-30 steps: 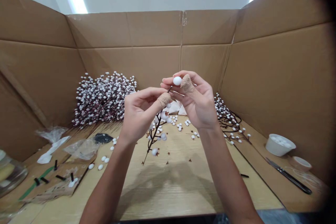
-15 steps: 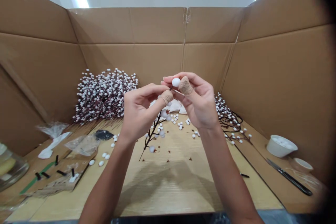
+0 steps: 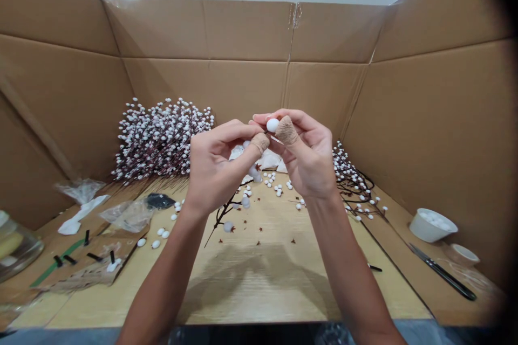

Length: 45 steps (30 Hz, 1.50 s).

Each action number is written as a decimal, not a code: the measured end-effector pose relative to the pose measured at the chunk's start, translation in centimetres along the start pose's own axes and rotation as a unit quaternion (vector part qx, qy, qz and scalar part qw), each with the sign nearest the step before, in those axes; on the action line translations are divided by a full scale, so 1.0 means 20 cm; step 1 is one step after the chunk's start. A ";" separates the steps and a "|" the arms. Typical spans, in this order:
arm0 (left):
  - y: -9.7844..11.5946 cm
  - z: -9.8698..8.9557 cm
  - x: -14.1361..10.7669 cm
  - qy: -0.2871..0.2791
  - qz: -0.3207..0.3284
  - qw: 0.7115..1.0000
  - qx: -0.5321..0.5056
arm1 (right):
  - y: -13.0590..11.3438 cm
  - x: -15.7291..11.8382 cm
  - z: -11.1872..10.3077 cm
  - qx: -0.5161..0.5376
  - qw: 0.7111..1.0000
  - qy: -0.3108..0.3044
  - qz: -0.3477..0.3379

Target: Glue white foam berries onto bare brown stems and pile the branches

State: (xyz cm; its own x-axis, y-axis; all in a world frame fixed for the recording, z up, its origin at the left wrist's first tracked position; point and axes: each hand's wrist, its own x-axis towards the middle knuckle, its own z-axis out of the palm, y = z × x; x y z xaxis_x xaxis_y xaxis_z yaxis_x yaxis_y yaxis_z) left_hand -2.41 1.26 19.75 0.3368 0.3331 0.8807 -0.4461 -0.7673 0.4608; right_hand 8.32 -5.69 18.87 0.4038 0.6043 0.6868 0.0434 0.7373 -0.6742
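My left hand (image 3: 220, 164) is closed, its wrapped thumb and fingers pinching a dark artificial berry branch (image 3: 220, 215) near its upper tip. The branch slants down to the left below the hand, with several white berries along its twigs. Between the wrapped thumb and fingers of my right hand (image 3: 309, 156) is a white berry (image 3: 272, 125), held at the branch's tip. The fingertips of both hands almost meet there, and they hide the join. Loose white berries (image 3: 278, 190) and small brown star-shaped pieces (image 3: 260, 229) lie on the board beneath.
Cardboard walls (image 3: 243, 32) enclose the table. A large pile of berry branches (image 3: 157, 140) stands back left, a smaller pile (image 3: 352, 178) right. At right are a white bowl of berries (image 3: 433, 225) and a dark-handled knife or scissors (image 3: 443, 272). Plastic bags (image 3: 129, 215) lie left.
Both hands keep their pinch on the branch tip and the berry. The hanging lower part of the branch has swung slightly to the left. The view has tilted a little.
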 end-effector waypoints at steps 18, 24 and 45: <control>-0.03 0.02 0.00 0.020 0.032 0.998 0.041 | 0.05 0.01 0.01 0.005 1.000 0.022 -0.018; -0.02 0.00 0.00 0.012 0.028 0.998 0.051 | 0.04 0.00 0.01 0.000 1.000 0.015 0.003; -0.21 -0.20 0.14 0.243 -0.030 0.966 -0.085 | 0.33 0.08 -0.12 -0.253 0.770 -0.489 0.323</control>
State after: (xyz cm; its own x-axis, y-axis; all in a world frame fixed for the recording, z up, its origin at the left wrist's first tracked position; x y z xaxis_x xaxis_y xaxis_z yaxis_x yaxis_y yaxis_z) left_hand -2.86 7.52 20.77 -0.0449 0.6241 0.7800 -0.5809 -0.6516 0.4879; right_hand 11.53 -0.65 14.91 -0.3796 0.9163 -0.1277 0.5723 0.1242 -0.8106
